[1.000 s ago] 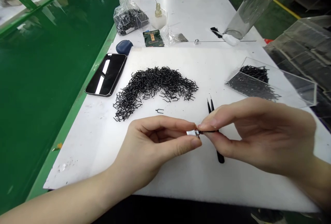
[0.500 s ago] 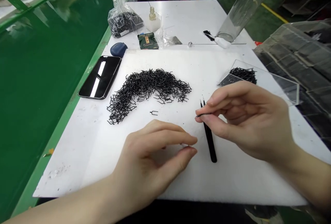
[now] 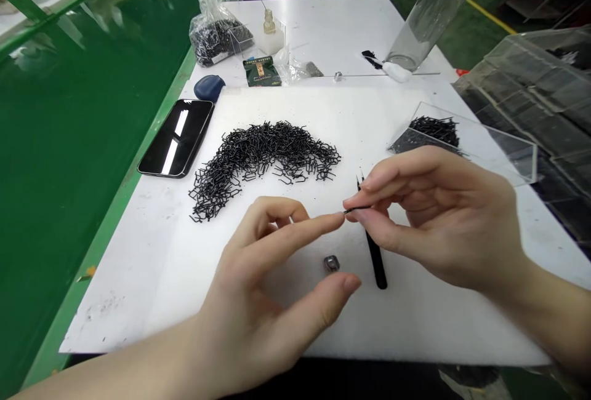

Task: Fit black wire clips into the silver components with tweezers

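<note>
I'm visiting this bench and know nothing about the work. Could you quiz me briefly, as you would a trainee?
1. What does the right hand pinch between thumb and forefinger?
2. True or false: slim black metal tweezers lie on the white foam sheet.
3. Which is nearer the left hand: the small square grey metal piece or the glossy black smartphone?

Key: 1. A thin black wire. 2. True. 3. The small square grey metal piece.
</note>
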### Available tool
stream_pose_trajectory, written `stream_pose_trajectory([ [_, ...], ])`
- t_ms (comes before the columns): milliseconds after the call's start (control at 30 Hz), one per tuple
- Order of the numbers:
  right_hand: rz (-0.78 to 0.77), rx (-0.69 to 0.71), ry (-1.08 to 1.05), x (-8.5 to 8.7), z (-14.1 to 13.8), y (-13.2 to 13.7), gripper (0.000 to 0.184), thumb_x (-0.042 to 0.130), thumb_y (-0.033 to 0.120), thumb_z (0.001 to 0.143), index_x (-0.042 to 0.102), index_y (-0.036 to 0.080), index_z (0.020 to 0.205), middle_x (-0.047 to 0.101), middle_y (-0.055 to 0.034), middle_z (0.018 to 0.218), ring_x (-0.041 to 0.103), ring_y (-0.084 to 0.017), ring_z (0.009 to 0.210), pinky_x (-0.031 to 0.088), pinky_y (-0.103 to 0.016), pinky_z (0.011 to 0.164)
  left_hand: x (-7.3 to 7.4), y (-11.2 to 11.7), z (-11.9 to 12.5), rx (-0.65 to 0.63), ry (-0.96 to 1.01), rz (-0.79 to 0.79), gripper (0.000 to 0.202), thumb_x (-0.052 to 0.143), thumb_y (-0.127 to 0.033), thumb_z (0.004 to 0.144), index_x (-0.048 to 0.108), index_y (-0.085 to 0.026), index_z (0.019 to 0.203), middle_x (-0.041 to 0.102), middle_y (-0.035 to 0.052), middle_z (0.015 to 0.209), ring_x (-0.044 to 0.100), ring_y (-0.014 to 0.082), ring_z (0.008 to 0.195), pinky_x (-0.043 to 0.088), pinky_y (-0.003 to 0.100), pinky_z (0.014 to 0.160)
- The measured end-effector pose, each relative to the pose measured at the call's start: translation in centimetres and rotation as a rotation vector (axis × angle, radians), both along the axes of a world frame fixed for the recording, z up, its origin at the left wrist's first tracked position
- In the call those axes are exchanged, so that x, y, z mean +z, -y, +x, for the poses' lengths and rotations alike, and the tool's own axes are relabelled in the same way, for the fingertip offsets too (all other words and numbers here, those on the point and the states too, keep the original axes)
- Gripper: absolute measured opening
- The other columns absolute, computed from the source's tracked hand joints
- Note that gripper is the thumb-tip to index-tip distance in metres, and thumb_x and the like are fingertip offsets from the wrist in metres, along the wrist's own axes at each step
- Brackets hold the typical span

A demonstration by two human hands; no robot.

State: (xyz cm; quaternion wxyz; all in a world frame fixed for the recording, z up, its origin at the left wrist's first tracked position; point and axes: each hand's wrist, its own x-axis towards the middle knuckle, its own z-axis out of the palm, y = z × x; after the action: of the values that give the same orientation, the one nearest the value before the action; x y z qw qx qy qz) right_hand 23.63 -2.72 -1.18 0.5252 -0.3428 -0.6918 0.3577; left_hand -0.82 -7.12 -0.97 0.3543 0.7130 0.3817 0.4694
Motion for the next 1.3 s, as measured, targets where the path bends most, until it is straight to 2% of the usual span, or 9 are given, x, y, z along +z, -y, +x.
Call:
stream_pose_trajectory([
  [100,-0.010,-0.003,-0.003,0.0,0.0,0.0,0.046,0.085,-0.006,0.092,0.084,0.033,0.117,0.092,0.0059,0.097,0.090,-0.016,0.086,0.068,-0.026,0.062,0.0,0.1,-0.1,-0.025,0.024,0.005,0.055,0.093,-0.015,0.101,0.088,-0.036,0.151,0.073,0.0060,0.119,0.069,0.0228,0.108,0.066,0.039,0.101],
  [233,-0.005,0.004,-0.003,0.0,0.0,0.0,0.043,0.086,-0.005,0.093,0.084,0.032,0.116,0.092,0.0059,0.097,0.090,-0.016,0.087,0.068,-0.026,0.064,0.1,0.0,-0.1,-0.086,0.018,-0.017,0.059,0.090,-0.013,0.101,0.086,-0.038,0.154,0.072,0.0070,0.119,0.069,0.0254,0.109,0.065,0.043,0.099],
  [433,-0.008,-0.013,0.006,0.0,-0.1,0.1,0.048,0.085,-0.005,0.094,0.085,0.037,0.118,0.092,0.0061,0.097,0.090,-0.019,0.086,0.068,-0.031,0.061,0.4,0.1,-0.1,-0.053,0.006,-0.032,0.058,0.085,-0.009,0.103,0.086,-0.037,0.153,0.071,0.0066,0.116,0.066,0.0232,0.102,0.063,0.041,0.091],
  [600,-0.014,-0.016,-0.002,0.4,-0.1,0.3,0.045,0.087,-0.005,0.093,0.083,0.034,0.116,0.092,0.0053,0.096,0.092,-0.019,0.085,0.068,-0.028,0.060,0.4,0.0,-0.2,-0.087,0.036,-0.046,0.066,0.082,-0.005,0.101,0.084,-0.037,0.158,0.071,0.0070,0.117,0.064,0.0226,0.102,0.063,0.039,0.090],
  [733,0.022,-0.036,0.032,1.0,0.0,0.2,0.040,0.088,-0.003,0.093,0.082,0.033,0.110,0.091,0.0031,0.094,0.090,-0.020,0.079,0.067,-0.028,0.056,0.2,-0.5,-0.4,-0.130,0.089,-0.132,0.065,0.069,-0.002,0.111,0.085,-0.044,0.158,0.073,0.0051,0.116,0.068,0.0197,0.108,0.066,0.033,0.099],
  [833,0.076,-0.068,0.086,1.3,0.1,0.4,0.038,0.090,0.000,0.095,0.082,0.033,0.110,0.091,0.0041,0.095,0.089,-0.018,0.077,0.069,-0.030,0.057,0.1,-0.9,-0.5,-0.161,0.112,-0.183,0.066,0.061,-0.001,0.115,0.086,-0.048,0.155,0.074,0.0055,0.115,0.069,0.0195,0.109,0.067,0.031,0.097],
  [1000,0.142,-0.106,0.133,1.5,0.2,0.9,0.038,0.088,0.002,0.096,0.082,0.036,0.111,0.092,0.0061,0.096,0.090,-0.021,0.081,0.071,-0.037,0.059,0.2,-1.2,-0.7,-0.160,0.085,-0.192,0.065,0.061,-0.001,0.115,0.088,-0.049,0.149,0.078,0.0072,0.115,0.072,0.0209,0.107,0.068,0.034,0.097],
  [1300,0.152,-0.127,0.181,1.6,0.2,1.1,0.038,0.088,0.004,0.095,0.082,0.039,0.109,0.092,0.0055,0.096,0.090,-0.025,0.081,0.073,-0.044,0.063,0.0,-1.3,-0.6,-0.190,0.116,-0.214,0.066,0.060,0.000,0.115,0.089,-0.049,0.148,0.075,0.0060,0.114,0.070,0.0186,0.104,0.067,0.029,0.093],
])
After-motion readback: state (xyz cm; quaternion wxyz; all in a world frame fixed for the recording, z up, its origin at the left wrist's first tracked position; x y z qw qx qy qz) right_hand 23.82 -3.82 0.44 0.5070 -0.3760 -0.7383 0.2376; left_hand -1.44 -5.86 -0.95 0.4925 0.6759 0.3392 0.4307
